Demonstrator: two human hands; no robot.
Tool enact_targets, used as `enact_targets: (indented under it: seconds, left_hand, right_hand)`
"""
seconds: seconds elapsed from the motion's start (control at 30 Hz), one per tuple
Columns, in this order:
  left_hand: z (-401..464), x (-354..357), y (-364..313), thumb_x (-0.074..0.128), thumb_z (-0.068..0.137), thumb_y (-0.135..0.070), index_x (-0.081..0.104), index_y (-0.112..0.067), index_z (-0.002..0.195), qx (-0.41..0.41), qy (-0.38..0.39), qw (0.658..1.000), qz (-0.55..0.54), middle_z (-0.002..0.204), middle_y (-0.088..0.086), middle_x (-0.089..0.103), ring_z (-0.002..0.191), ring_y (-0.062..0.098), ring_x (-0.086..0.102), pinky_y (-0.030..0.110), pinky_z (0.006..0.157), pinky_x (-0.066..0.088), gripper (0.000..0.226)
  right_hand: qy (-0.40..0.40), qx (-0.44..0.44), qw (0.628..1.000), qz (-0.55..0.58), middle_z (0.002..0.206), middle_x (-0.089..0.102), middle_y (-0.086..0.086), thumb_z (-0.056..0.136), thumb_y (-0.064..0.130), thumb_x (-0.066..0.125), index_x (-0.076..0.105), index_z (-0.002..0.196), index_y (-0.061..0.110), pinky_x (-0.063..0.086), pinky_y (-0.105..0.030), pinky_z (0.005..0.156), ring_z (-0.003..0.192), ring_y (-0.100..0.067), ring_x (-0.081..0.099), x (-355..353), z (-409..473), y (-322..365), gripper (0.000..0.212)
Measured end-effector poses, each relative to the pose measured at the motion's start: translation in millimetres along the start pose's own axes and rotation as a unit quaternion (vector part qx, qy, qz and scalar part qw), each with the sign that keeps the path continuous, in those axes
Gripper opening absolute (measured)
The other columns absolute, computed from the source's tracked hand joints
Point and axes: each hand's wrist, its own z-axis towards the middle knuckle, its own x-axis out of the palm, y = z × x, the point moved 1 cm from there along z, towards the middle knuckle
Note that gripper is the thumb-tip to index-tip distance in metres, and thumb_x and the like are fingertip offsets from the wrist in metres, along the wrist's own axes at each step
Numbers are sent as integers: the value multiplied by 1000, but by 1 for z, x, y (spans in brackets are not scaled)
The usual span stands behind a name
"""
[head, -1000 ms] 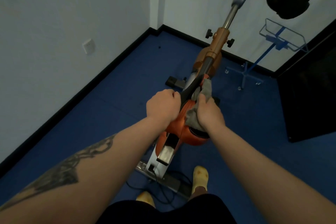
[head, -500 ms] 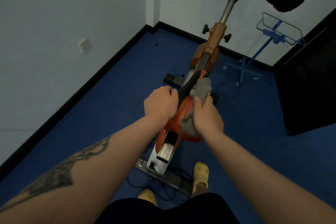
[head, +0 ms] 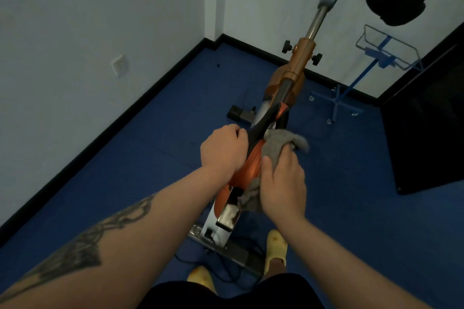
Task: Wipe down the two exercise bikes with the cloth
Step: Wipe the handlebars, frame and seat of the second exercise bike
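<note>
A dark blue carpeted floor (head: 125, 183), edged with black skirting along the white walls, carried an orange and black exercise bike (head: 253, 168) on its metal stabiliser bars. A blue wire-framed stand (head: 339, 100) on small castors stood near the back wall, just beside the bike. Two yellow slip-on shoes (head: 276, 246) rested on the floor beside the bike's rear bar.
</note>
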Motion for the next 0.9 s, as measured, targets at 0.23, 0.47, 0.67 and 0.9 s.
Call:
enact_targets:
  seconds: [0.23,0.47,0.67,0.9]
  left_hand:
    - [0,-1,0,36,97,-37,66,-22,92,-9,13,1000,6,84,-6,61,72,16,52,31,61,35,34]
    - [1,-2,-1,35,97,-36,64,-21,88,0,18,1000,7,85,-4,63,76,17,57,34,65,45,34]
    - [2,-1,0,36,97,-37,64,-24,87,-5,19,1000,7,82,-8,62,72,13,54,30,56,35,32]
    - [0,0,2,38,97,-36,64,-27,89,-13,19,1000,-19,78,-11,59,66,3,51,27,55,35,29]
  right_hand:
    - [108,118,987,13,150,40,-15,103,44,23,1,155,14,42,-43,93,125,-37,49,-2,70,13,64]
    - [21,-67,992,-101,157,23,-8,99,47,22,10,154,18,35,-46,108,136,-26,32,-1,0,2,63]
    - [125,95,987,13,154,32,-17,103,44,24,-13,154,19,44,-46,98,123,-39,50,-7,76,15,68]
    - [57,-82,992,-79,158,20,-7,93,57,7,-2,155,19,31,-40,112,138,-24,28,-4,-6,-6,73]
